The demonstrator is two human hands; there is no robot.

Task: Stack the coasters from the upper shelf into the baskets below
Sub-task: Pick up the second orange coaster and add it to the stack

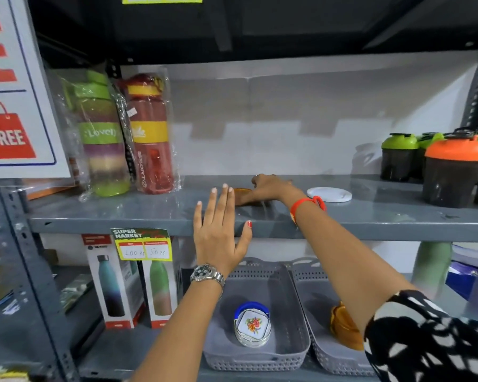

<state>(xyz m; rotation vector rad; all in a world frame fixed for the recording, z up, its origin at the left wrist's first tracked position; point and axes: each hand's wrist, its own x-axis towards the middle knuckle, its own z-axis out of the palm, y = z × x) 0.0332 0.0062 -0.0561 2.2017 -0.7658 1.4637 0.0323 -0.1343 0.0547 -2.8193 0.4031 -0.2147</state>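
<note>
On the grey upper shelf (122, 210) my right hand (268, 188) lies over an orange-brown coaster (242, 193), fingers curled onto it. A white round coaster (329, 194) rests flat to its right, untouched. My left hand (218, 232), with a wristwatch, hovers open at the shelf's front edge, fingers spread, holding nothing. Below, the left grey basket (295, 312) holds a small stack of coasters (252, 326) topped by a white floral one. The right grey basket (315, 307) holds an orange-brown stack (342, 323), partly hidden by my right arm.
Two wrapped bottles (127, 133) stand at the upper shelf's left. Shaker cups with green and orange lids (453, 166) crowd its right end. Boxed bottles (138, 282) stand left of the baskets, a green bottle (431, 268) to their right. A price tag (141, 244) hangs from the shelf edge.
</note>
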